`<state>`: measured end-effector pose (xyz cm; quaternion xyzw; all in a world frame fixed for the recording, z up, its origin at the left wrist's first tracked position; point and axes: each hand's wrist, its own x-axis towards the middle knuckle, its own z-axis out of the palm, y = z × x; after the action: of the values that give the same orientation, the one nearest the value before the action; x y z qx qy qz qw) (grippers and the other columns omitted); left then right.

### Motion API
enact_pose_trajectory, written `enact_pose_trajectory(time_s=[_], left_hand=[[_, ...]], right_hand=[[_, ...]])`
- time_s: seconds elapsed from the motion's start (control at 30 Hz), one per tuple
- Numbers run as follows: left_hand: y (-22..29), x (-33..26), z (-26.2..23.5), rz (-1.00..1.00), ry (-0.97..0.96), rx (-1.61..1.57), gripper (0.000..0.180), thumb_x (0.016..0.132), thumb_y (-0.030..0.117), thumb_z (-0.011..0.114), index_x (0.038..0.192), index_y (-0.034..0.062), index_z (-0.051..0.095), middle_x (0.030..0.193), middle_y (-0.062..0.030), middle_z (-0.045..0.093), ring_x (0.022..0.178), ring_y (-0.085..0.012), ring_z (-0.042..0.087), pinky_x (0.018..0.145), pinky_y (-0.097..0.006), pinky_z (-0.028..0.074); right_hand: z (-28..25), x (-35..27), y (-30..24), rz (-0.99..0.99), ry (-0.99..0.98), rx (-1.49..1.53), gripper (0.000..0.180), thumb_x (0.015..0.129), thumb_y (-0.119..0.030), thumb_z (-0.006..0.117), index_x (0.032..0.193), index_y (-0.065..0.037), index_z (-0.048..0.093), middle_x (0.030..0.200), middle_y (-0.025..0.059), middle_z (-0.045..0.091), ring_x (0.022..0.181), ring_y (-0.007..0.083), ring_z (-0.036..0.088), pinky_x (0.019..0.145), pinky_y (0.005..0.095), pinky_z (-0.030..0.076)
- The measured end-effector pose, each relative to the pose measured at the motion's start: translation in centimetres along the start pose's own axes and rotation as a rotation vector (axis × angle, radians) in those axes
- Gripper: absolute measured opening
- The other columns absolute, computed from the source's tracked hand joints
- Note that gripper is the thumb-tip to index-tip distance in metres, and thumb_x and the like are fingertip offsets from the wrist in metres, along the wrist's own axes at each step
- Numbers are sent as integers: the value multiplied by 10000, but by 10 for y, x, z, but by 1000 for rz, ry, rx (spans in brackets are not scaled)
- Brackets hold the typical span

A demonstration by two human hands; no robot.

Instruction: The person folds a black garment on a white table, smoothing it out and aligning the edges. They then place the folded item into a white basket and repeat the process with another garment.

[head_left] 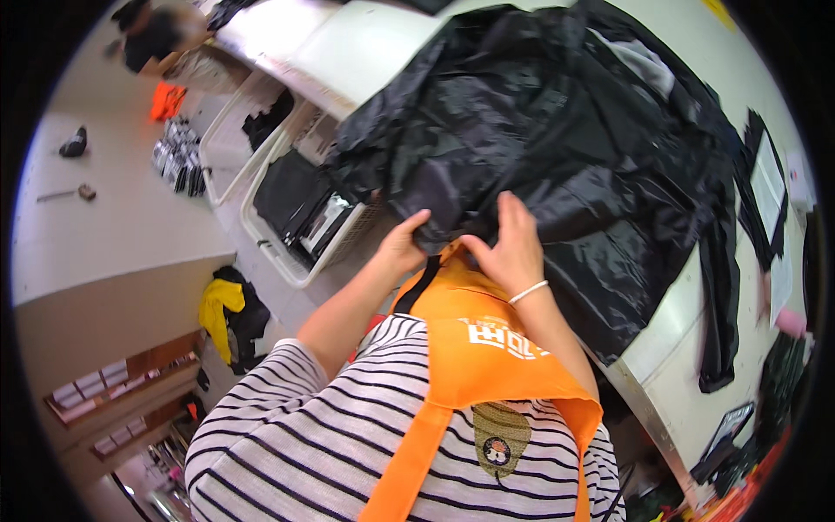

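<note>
A shiny black jacket [522,130] is spread over the white table in front of me, its fabric creased, one sleeve [718,304] lying out to the right. Its near edge reaches my orange apron [474,348]. At that edge my left hand [404,245] holds the cloth, thumb on top and the other fingers partly hidden. My right hand [513,252], with a white band at the wrist, rests on the jacket with fingers stretched out and thumb apart. A grey-white patch [635,63] shows inside the jacket's far part.
Left of the table stands a white plastic basket [300,277] with folded black items; another white basket [213,165] is beyond it. Grey bundles [179,157] lie on the floor. Yellow and black clothing [223,311] is at the left. A co-worker [156,39] is at the far left.
</note>
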<state>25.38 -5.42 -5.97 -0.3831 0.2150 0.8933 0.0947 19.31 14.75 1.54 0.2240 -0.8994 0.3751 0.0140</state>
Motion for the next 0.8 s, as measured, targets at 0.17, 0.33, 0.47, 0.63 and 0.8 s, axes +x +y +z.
enact_pose_trajectory(time_s=[0.17, 0.33, 0.47, 0.63, 0.8], left_hand=[[17, 26, -1, -141, -227, -11, 337, 808, 23, 512, 1121, -101, 515, 1141, -188, 588, 1049, -291, 584, 989, -372, 414], [64, 22, 34, -143, -289, 215, 361, 790, -49, 460, 1140, -139, 474, 1147, -242, 560, 1041, -320, 590, 962, -393, 439], [104, 40, 64, -11, -285, 243, 304, 745, -58, 465, 1029, -91, 568, 960, -200, 632, 927, -288, 626, 808, -374, 518], [242, 14, 160, 268, -29, 116, 291, 721, -95, 478, 1009, -81, 440, 1001, -186, 480, 912, -323, 545, 775, -387, 527], [289, -54, 215, 672, -333, 211, 234, 759, -63, 553, 984, -73, 489, 959, -141, 526, 887, -269, 552, 827, -351, 495]], right_hand=[[41, -17, 40, 179, -206, -121, 455, 837, -259, 583, 1174, 42, 527, 1070, 220, 595, 1026, 354, 542, 885, 400, 441], [36, -7, -24, 320, -255, -400, 586, 805, -279, 626, 1249, 58, 445, 1192, 238, 521, 1055, 374, 511, 886, 407, 445], [42, -25, 25, 343, -158, -287, 314, 805, -68, 562, 1098, 45, 583, 1053, 216, 604, 960, 355, 574, 832, 385, 477], [-162, -75, 127, 614, -64, 232, 368, 893, -271, 512, 1092, 16, 626, 924, 72, 659, 855, 175, 597, 808, 301, 446], [-387, -141, 57, 647, 1161, 284, 384, 956, -282, 469, 1182, 8, 580, 1198, 113, 584, 1071, 199, 571, 967, 341, 424]])
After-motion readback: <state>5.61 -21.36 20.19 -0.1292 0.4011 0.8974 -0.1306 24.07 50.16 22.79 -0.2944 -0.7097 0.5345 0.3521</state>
